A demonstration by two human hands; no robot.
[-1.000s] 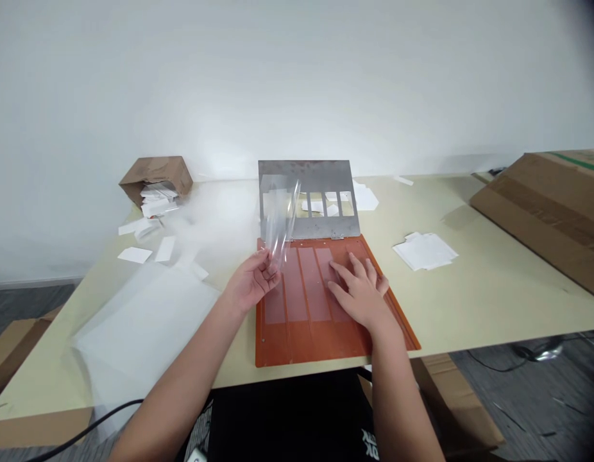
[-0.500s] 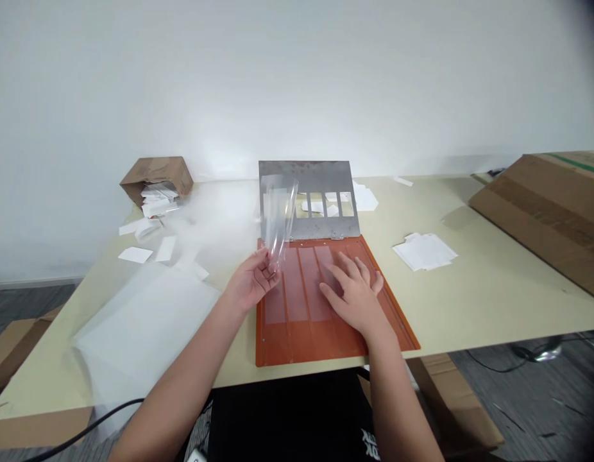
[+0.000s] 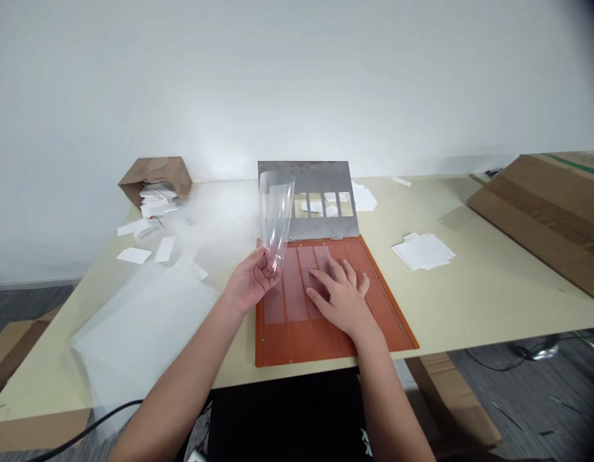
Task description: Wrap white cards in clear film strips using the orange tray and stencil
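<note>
My left hand (image 3: 253, 280) is closed on the lower end of a curled clear plastic film (image 3: 276, 208), which rises in front of the raised metal plate. Fingers spread, my right hand (image 3: 341, 292) lies over the orange board (image 3: 316, 343), at the right edge of a clear strip (image 3: 297, 301) resting on the board's grooved face. Whether the fingertips press on the strip I cannot tell. Hinged to the board's far edge, the grey metal plate (image 3: 321, 173) stands tilted up, with a row of rectangular cut-outs in it.
Large translucent sheets (image 3: 147, 314) cover the table's left side, overhanging its front edge. White slips (image 3: 134, 255) lie near a small open cardboard box (image 3: 155, 172) of white pieces. A white paper stack (image 3: 424, 251) sits right of the board, and a big carton (image 3: 542, 218) farther right.
My right hand has slid left across the board. The film in my left hand has opened into a wider curl, while that hand stays nearly in place.
</note>
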